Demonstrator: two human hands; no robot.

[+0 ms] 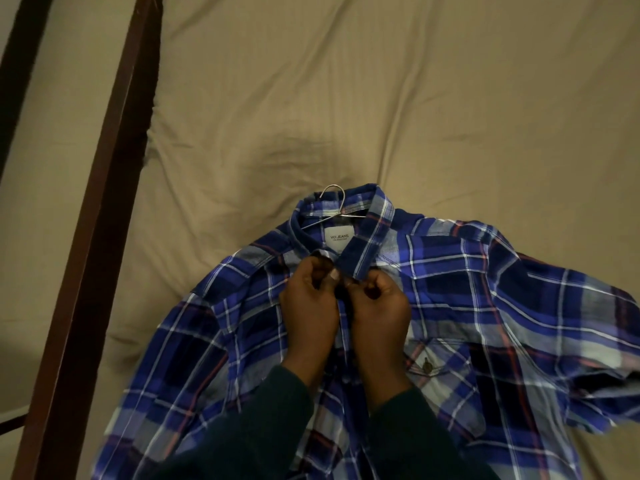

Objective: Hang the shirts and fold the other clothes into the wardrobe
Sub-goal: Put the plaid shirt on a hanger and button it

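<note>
A blue plaid shirt point(485, 306) lies face up on the bed, collar pointing away from me. A metal hanger point(334, 202) sits inside it, its hook poking out past the collar. My left hand point(308, 306) and my right hand point(377, 306) meet just below the collar, each pinching one edge of the shirt's front placket at the top button. A white label shows inside the neck. The chest pocket with a brown button lies to the right of my hands.
The beige bedsheet point(381, 98) is wrinkled and stretches beyond the shirt. A dark wooden bed post point(104, 202) runs diagonally along the left side. My dark green sleeves cover the shirt's lower middle.
</note>
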